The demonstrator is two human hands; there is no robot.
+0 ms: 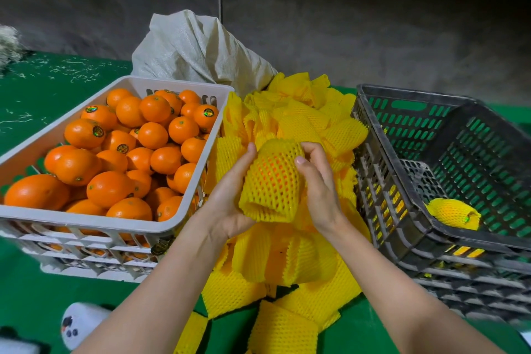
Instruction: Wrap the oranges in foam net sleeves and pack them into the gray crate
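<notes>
Orange (pixel 268 172) inside yellow foam-net sleeve (pixel 268 205)

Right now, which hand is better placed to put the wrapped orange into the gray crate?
Probably the right hand: it holds the sleeved orange, and the gray crate stands on its side. The left hand would reach across.

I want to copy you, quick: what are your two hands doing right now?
Left hand: cups and holds the netted orange.
Right hand: grips the same netted orange, thumb on its side.
</notes>
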